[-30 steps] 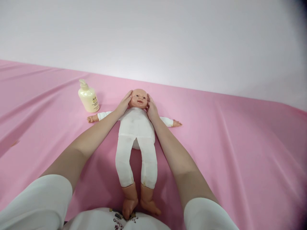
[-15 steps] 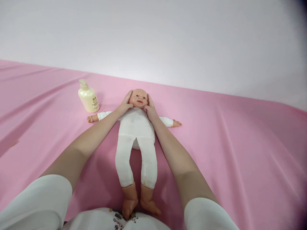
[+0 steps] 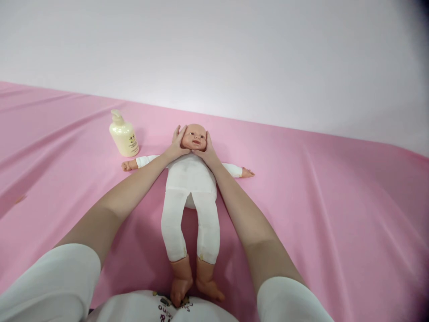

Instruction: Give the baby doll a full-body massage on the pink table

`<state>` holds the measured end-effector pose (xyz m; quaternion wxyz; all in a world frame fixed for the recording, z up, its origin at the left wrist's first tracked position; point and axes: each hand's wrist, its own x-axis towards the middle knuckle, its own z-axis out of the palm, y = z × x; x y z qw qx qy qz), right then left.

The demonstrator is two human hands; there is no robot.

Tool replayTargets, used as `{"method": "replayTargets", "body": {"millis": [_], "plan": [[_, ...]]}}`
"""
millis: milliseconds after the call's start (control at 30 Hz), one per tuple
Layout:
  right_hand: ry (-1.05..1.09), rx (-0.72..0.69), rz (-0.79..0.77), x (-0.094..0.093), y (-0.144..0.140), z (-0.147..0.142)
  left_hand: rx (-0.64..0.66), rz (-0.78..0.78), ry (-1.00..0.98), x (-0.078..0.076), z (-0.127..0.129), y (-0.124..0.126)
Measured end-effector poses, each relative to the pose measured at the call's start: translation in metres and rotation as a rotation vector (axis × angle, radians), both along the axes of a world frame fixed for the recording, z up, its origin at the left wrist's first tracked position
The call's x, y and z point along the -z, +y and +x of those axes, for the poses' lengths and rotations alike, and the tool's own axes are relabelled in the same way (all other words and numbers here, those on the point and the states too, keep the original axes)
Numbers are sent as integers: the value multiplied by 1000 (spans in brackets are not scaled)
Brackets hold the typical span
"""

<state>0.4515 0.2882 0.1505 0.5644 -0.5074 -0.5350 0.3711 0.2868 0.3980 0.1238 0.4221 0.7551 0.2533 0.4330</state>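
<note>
bright, even light from above leaves only faint soft shadows and a mild sheen on the pink sheet [image 3: 318, 201]. the right-hand corners darken into a blurred vignette, and the edges bow slightly.

A baby doll [image 3: 191, 179] lies face up on its back, head away from the person and bare feet toward them. It wears a white bodysuit, arms spread straight out to both sides, legs stretched out side by side, smiling face exposed.
</note>
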Motion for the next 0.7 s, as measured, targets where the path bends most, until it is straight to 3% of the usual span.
{"method": "replayTargets", "body": {"millis": [267, 433, 700], "plan": [[101, 6, -15, -8, -11, -4, 93, -84, -61, -16, -6, -13], [163, 56, -86, -6, -6, -4, 70, -221, -77, -27, -6, -22], [310, 146, -40, -6, 2, -5, 54, -383, -267, -34, -1, -29]]}}
